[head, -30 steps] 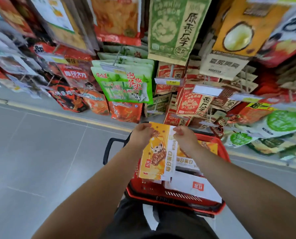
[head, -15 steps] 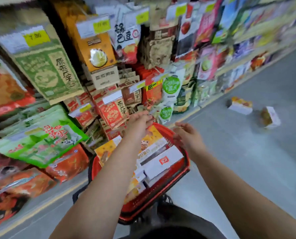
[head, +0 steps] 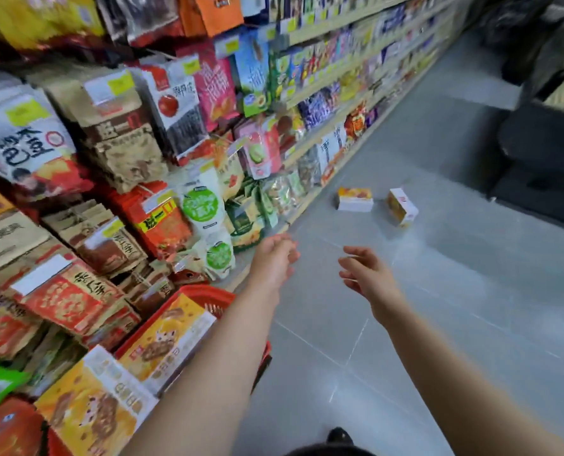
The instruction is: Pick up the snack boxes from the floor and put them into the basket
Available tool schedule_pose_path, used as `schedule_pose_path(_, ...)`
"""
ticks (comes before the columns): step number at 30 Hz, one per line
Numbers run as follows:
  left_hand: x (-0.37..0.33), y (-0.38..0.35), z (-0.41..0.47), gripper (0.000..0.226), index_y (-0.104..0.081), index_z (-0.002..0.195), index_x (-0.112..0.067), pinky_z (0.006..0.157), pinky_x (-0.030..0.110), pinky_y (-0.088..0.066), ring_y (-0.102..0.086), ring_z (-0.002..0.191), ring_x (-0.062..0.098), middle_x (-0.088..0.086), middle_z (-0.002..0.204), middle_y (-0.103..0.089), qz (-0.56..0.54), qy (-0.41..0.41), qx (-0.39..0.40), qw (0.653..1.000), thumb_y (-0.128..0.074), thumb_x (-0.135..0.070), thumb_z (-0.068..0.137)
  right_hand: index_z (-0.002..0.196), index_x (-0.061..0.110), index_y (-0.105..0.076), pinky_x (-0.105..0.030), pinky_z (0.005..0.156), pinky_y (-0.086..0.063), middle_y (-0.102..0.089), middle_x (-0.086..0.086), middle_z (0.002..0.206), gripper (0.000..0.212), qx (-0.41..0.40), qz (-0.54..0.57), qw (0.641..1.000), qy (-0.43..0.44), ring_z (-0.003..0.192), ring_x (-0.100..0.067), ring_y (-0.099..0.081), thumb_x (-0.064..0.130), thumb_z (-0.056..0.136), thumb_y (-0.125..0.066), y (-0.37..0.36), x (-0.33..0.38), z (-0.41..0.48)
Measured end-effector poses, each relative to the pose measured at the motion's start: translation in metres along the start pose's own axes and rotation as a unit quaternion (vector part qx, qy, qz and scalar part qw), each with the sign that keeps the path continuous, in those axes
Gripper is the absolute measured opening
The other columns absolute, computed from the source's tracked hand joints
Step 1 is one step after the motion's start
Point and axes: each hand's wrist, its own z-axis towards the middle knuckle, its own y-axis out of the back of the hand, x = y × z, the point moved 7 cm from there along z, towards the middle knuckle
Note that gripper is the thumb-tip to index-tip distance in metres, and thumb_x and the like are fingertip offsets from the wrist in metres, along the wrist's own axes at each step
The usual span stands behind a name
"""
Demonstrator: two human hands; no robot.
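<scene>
Hovering empty with loose, spread fingers [head: 356, 252], the left hand [head: 275, 258] and right hand [head: 367, 274] were well short of the snack boxes [head: 354, 199] on the floor [head: 438, 307] at one o'clock. Already heaped, the basket [head: 208, 295] at seven o'clock might spill when more landed.

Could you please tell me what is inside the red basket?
At least two yellow-orange snack boxes lie in the red basket. The left forearm covers part of it, and anything beneath the boxes is hidden.
</scene>
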Motion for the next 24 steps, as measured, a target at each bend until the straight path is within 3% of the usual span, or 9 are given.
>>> schedule_pose_path(6, 0.002, -0.117, 0.027, 0.017, -0.053, 0.087, -0.023, 0.063, 0.022, -0.038, -0.057, 0.072, 0.005, -0.008, 0.084, -0.060, 0.003, 0.008, 0.027, 1.000, -0.050, -0.008, 0.092, 0.109, 0.017, -0.058, -0.024, 0.070, -0.047, -0.060, 0.001, 0.087, 0.019, -0.033, -0.003, 0.999, 0.012, 0.069, -0.010, -0.057, 0.012, 0.091, -0.060, 0.103, 0.023, 0.060)
schedule_pose_path(10, 0.004, -0.163, 0.051, 0.016, -0.053, 0.090, -0.023, 0.064, 0.022, -0.038, -0.057, 0.073, 0.005, -0.007, 0.084, -0.059, 0.008, 0.023, 0.033, 0.999, -0.050, -0.008, 0.092, 0.101, 0.021, -0.058, -0.025, 0.072, -0.047, -0.061, 0.001, 0.088, 0.014, -0.052, 0.018, 0.998, -0.002, 0.069, -0.011, -0.057, 0.012, 0.091, -0.060, 0.145, 0.029, 0.091)
schedule_pose_path(14, 0.001, -0.199, 0.092, 0.015, -0.053, 0.099, -0.022, 0.066, 0.023, -0.039, -0.057, 0.076, 0.006, -0.006, 0.089, -0.059, 0.020, 0.034, 0.038, 0.999, -0.049, -0.008, 0.093, 0.109, 0.018, -0.058, -0.026, 0.074, -0.048, -0.060, 0.001, 0.090, 0.018, -0.074, 0.036, 0.996, -0.017, 0.070, -0.011, -0.057, 0.014, 0.091, -0.060, 0.172, 0.031, 0.136)
schedule_pose_path(19, -0.011, -0.246, 0.169, 0.017, -0.054, 0.086, -0.023, 0.066, 0.024, -0.040, -0.057, 0.074, 0.006, -0.006, 0.084, -0.059, 0.017, 0.056, 0.047, 0.997, -0.048, -0.008, 0.093, 0.108, 0.020, -0.058, -0.027, 0.076, -0.049, -0.060, 0.001, 0.093, 0.017, -0.087, 0.029, 0.995, -0.032, 0.076, -0.013, -0.059, 0.015, 0.091, -0.059, 0.186, 0.044, 0.216)
schedule_pose_path(24, -0.040, -0.290, 0.250, 0.017, -0.053, 0.085, -0.023, 0.064, 0.024, -0.039, -0.058, 0.074, 0.007, -0.006, 0.083, -0.059, 0.028, 0.070, 0.056, 0.996, -0.048, -0.008, 0.092, 0.108, 0.019, -0.057, -0.027, 0.077, -0.049, -0.060, 0.001, 0.093, 0.018, -0.109, 0.022, 0.993, -0.048, 0.076, -0.014, -0.059, 0.014, 0.091, -0.059, 0.200, 0.066, 0.297)
